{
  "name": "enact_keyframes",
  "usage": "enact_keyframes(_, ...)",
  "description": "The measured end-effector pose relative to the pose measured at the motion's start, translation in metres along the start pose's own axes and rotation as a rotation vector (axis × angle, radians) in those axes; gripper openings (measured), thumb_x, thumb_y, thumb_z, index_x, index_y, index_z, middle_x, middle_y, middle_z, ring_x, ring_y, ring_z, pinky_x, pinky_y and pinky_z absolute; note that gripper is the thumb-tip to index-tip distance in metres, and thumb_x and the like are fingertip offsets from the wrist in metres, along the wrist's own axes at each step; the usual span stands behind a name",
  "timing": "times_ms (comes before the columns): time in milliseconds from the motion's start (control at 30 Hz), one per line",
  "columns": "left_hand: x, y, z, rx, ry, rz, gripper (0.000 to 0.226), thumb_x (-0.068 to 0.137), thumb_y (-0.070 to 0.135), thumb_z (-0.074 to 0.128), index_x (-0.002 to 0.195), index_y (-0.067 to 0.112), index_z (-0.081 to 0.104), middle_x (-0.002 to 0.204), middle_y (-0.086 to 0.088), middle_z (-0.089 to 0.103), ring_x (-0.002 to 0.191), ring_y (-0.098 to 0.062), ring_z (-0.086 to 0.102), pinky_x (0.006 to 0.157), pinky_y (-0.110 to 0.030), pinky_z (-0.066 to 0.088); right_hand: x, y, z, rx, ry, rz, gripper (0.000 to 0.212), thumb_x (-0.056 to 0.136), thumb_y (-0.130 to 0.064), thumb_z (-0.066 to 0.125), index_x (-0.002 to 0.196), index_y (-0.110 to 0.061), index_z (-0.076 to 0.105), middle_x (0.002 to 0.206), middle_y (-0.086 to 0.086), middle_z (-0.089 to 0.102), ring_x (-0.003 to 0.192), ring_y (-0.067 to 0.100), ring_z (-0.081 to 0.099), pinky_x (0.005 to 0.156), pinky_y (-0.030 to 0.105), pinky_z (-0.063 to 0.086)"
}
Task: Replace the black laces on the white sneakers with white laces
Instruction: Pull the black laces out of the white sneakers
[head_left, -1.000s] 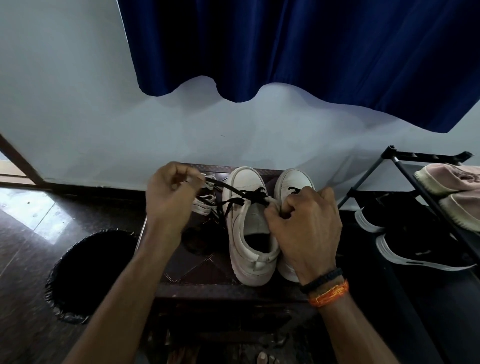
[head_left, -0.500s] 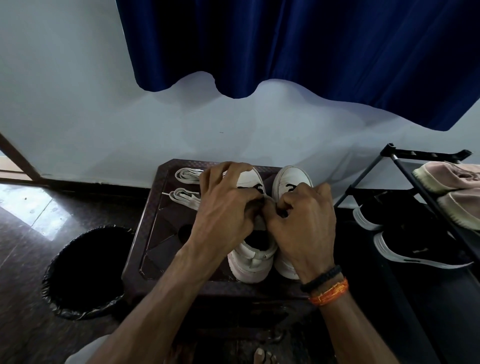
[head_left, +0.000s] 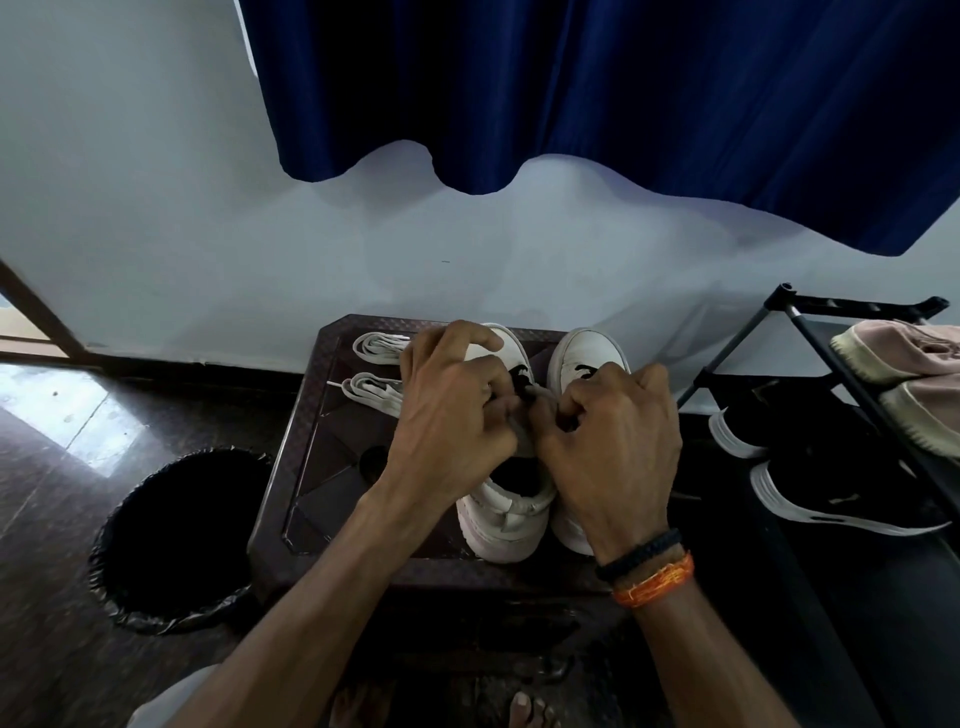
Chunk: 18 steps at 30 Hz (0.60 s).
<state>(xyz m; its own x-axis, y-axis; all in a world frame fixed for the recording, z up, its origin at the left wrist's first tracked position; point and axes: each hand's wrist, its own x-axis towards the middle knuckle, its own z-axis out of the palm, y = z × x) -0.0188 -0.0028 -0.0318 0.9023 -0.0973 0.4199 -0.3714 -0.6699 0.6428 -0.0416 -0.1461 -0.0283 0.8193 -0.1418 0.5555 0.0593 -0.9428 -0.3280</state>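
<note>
1. Black lace (head_left: 521, 383) is what you are working on: it shows only as a short dark stretch between your two hands, over the eyelets of the left sneaker (head_left: 506, 512), which stands on the stool (head_left: 332, 467) towards its right edge, touching the right sneaker (head_left: 582, 356) beside it.
2. Your left hand (head_left: 452, 415) has its fingers curled in over the lace; it seems to pinch it, though the fingertips are hidden.
3. Your right hand (head_left: 610, 441) is curled tightly at the tongue; I cannot tell whether it holds lace or upper.
4. Steady the shoe with the right hand and draw the lace out one eyelet at a time, pulling along the crossing, not upward.
5. White laces (head_left: 376, 366) lie in two bundles at the stool's back left corner; keep the freed black lace away from them.
</note>
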Motion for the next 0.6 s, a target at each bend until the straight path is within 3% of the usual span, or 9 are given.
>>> enact_keyframes(100, 0.002, -0.004, -0.017, -0.078, 0.112, -0.038, 0.009, 0.068, 0.01, 0.07, 0.069, 0.019, 0.068, 0.11, 0.009, 0.062, 0.108, -0.016, 0.055, 0.096, -0.037, 0.039, -0.001, -0.001, 0.001, -0.039, 0.022, 0.002, 0.039, 0.076, -0.034, 0.076, 0.051, -0.015, 0.054, 0.063, -0.001, 0.055, 0.081, 0.027, 0.046, 0.068, 0.042, 0.042)
enact_keyframes(200, 0.005, -0.016, -0.035, -0.211, 0.29, -0.208, 0.019, 0.074, 0.005, 0.073, 0.071, 0.023, 0.07, 0.092, 0.015, 0.069, 0.091, 0.001, 0.062, 0.082, -0.024, 0.047, -0.001, 0.0, 0.002, -0.07, 0.043, 0.0, 0.034, 0.074, -0.032, 0.074, 0.051, -0.015, 0.056, 0.062, -0.002, 0.055, 0.084, 0.027, 0.046, 0.072, 0.042, 0.039)
enact_keyframes(300, 0.009, -0.035, -0.046, -0.495, 0.456, -0.568, 0.016, 0.077, 0.007, 0.072, 0.072, 0.023, 0.072, 0.078, 0.01, 0.073, 0.076, -0.006, 0.066, 0.076, -0.025, 0.051, -0.001, 0.0, 0.002, -0.094, 0.061, -0.002, 0.033, 0.074, -0.035, 0.071, 0.051, -0.016, 0.057, 0.063, -0.003, 0.057, 0.086, 0.028, 0.045, 0.074, 0.043, 0.036)
enact_keyframes(400, 0.012, -0.049, -0.057, -0.426, 0.51, -0.764, 0.006, 0.08, 0.019, 0.068, 0.078, 0.017, 0.073, 0.076, 0.002, 0.07, 0.071, -0.013, 0.06, 0.067, -0.026, 0.046, -0.002, 0.0, 0.002, -0.101, 0.065, -0.004, 0.034, 0.075, -0.038, 0.068, 0.051, -0.016, 0.058, 0.064, -0.004, 0.059, 0.088, 0.028, 0.046, 0.076, 0.044, 0.036)
enact_keyframes(433, 0.011, -0.052, -0.058, -0.296, 0.459, -0.74, 0.01, 0.083, 0.02, 0.065, 0.081, 0.015, 0.073, 0.077, 0.0, 0.069, 0.071, -0.015, 0.06, 0.067, -0.028, 0.045, -0.002, 0.0, 0.002, -0.092, 0.062, -0.005, 0.034, 0.075, -0.038, 0.069, 0.051, -0.016, 0.058, 0.064, -0.004, 0.059, 0.088, 0.028, 0.046, 0.076, 0.044, 0.037)
enact_keyframes(500, 0.009, -0.051, -0.056, -0.049, 0.346, -0.53, 0.015, 0.085, 0.019, 0.061, 0.082, 0.012, 0.073, 0.082, -0.003, 0.067, 0.079, -0.022, 0.062, 0.075, -0.036, 0.05, -0.002, 0.001, 0.003, -0.042, 0.055, -0.006, 0.035, 0.075, -0.036, 0.07, 0.05, -0.016, 0.056, 0.063, -0.004, 0.056, 0.087, 0.027, 0.046, 0.075, 0.044, 0.038)
enact_keyframes(600, 0.003, -0.034, -0.041, -0.007, 0.229, -0.168, 0.009, 0.081, 0.024, 0.067, 0.087, 0.019, 0.071, 0.103, 0.001, 0.064, 0.1, -0.018, 0.058, 0.09, -0.043, 0.05, 0.0, 0.002, 0.004, 0.043, 0.048, 0.002, 0.036, 0.075, -0.035, 0.072, 0.049, -0.017, 0.054, 0.062, -0.007, 0.052, 0.086, 0.022, 0.04, 0.075, 0.039, 0.035)
